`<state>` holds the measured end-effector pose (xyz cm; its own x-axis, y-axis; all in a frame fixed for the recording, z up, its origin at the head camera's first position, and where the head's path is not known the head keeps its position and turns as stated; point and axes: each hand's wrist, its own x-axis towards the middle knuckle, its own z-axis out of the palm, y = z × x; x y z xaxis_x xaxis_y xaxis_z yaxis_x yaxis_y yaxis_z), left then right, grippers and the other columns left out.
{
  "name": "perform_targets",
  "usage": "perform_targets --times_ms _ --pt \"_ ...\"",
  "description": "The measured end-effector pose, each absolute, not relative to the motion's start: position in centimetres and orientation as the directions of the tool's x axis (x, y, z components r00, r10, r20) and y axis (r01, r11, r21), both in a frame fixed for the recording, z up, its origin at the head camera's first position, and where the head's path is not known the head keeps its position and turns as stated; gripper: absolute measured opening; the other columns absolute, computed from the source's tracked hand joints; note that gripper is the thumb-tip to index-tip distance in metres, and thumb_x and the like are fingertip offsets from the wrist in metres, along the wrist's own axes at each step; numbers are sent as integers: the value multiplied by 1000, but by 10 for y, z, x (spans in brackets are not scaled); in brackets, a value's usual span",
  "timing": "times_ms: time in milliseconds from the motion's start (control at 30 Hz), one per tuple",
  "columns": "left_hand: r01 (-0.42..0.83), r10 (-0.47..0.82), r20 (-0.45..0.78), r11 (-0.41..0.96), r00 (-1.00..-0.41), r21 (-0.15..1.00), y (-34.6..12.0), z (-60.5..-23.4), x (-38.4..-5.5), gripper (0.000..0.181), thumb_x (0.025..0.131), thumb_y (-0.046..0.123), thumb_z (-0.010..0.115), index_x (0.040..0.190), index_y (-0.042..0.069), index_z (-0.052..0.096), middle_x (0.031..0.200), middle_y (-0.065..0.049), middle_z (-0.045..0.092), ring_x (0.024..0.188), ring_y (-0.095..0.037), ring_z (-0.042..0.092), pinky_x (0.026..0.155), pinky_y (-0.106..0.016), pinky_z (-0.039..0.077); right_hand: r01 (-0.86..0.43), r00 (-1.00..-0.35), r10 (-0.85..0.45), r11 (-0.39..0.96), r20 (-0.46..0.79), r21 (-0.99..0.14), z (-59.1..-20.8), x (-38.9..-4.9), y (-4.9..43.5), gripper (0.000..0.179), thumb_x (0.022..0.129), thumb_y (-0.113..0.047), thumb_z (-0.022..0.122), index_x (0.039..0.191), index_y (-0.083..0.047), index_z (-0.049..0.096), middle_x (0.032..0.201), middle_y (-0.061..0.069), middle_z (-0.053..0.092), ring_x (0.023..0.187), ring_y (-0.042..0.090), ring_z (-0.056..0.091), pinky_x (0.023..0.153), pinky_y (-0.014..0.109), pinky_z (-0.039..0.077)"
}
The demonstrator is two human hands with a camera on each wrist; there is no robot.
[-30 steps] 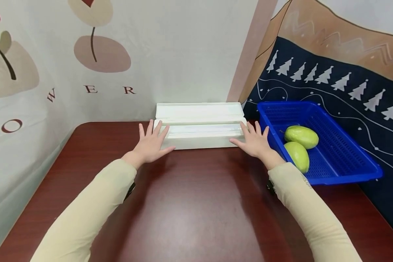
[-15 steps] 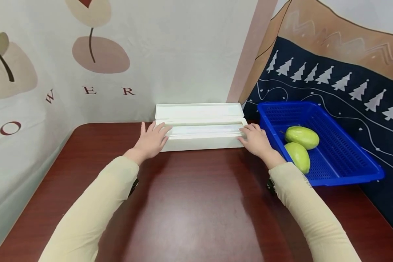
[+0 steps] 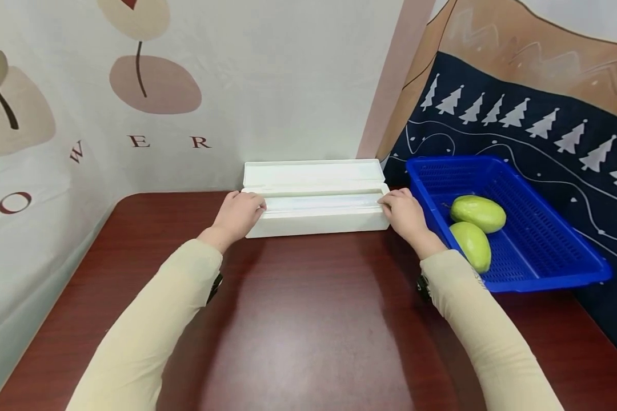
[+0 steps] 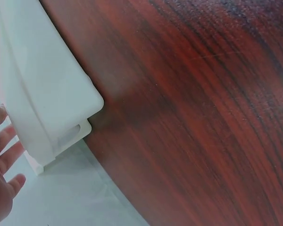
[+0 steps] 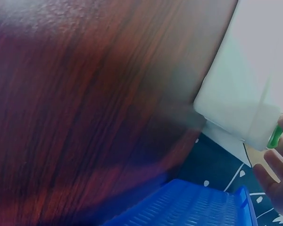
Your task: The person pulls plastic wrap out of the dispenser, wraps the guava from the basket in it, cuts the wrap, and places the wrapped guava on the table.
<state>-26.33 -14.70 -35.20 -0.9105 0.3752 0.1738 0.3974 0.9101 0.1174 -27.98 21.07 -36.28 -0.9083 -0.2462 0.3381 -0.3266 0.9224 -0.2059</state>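
A long white plastic wrap dispenser (image 3: 316,224) lies at the back of the table, its lid (image 3: 313,173) raised against the wall. Clear, shiny plastic wrap (image 3: 321,202) stretches along its open top. My left hand (image 3: 239,214) is at the left end, with thumb and curled fingers pinching near the wrap's edge. At the opposite end, my right hand (image 3: 405,216) pinches in the same way. In the right wrist view, a green piece (image 5: 275,137) shows at the dispenser's end beside the fingers. The fingertips' exact hold on the film is too small to see.
Close to my right forearm stands a blue perforated basket (image 3: 545,284) holding two green mangoes (image 3: 478,213). The brown wooden table (image 3: 298,319) extends in front of the dispenser. A printed cloth (image 3: 298,85) hangs behind it.
Both hands were spread with straight fingers over the dispenser's ends; they came down and their fingers have curled in at the film. The dispenser has hardly moved.
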Motion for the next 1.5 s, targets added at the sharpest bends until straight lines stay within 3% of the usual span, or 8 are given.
perform_targets --times_ms 233,567,867,1200,1500 --pt "408 389 174 908 -905 92 -146 -353 -265 17 92 11 56 105 10 67 109 -9 67 105 -29 59 90 -46 45 -309 -908 -238 936 345 -169 -363 -281 206 17 89 -10 60 97 0 71 102 15 67 99 31 54 88 41 48" --pt "417 411 92 907 -907 60 -141 -352 -267 17 96 13 49 104 7 64 107 -11 60 106 -28 53 91 -44 44 -252 -936 -189 949 297 -191 -364 -287 204 19 93 -13 48 95 1 62 99 17 61 97 32 51 82 44 48" --pt "432 419 111 891 -901 142 -136 -350 -268 18 96 14 50 100 8 66 108 -11 59 106 -29 53 89 -43 45 -213 -951 -150 952 270 -221 -358 -291 204 19 92 -13 47 94 0 60 101 17 60 98 32 51 82 46 47" --pt "388 376 98 903 -921 183 -135 -349 -271 27 98 16 34 100 1 57 103 -14 57 102 -30 52 87 -45 44 -203 -953 -136 951 271 -235 -353 -297 200 21 94 -14 47 98 1 61 103 18 61 98 32 52 81 46 48" --pt "379 354 143 894 -924 237 -138 -345 -274 16 94 6 45 103 1 57 103 -15 62 96 -29 58 83 -42 47 -156 -972 -96 946 212 -285 -348 -303 198 22 97 -15 45 103 -1 60 106 19 62 98 32 53 84 47 48"
